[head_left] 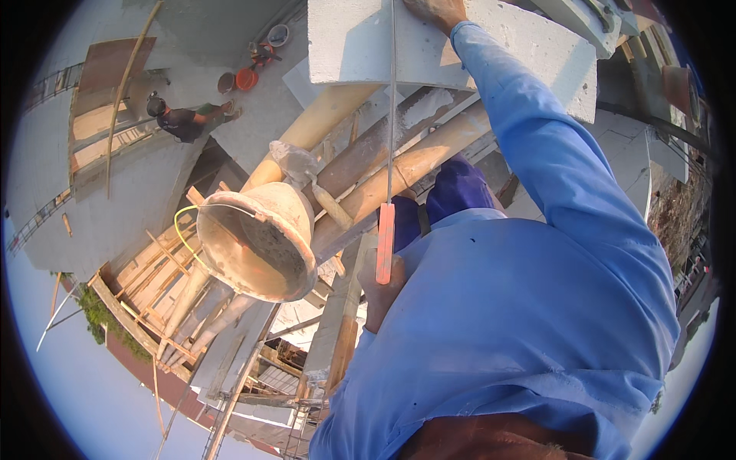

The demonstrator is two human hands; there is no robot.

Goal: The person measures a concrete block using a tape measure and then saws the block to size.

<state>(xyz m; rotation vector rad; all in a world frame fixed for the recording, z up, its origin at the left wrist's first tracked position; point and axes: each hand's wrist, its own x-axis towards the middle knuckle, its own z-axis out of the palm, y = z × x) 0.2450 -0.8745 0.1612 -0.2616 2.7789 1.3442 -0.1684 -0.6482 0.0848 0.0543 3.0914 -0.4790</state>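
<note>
An orange-handled hand saw (386, 230) is held by its handle in the closed grip of the left hand (381, 295), with the thin blade running up across a white aerated concrete block (529, 61). The block is pressed at its upper part by the right hand (437, 11), of which only a part is seen at the upper edge, so its grip cannot be told. The block is laid on bamboo scaffold poles (414, 165). Just beside the saw, a mortar-caked bucket (257, 238) is seen resting on the poles, with a trowel (307, 172) at its rim. Well apart, a crouching person (184, 119) is seen on a grey concrete slab (253, 115), near an orange bucket (246, 78)
</note>
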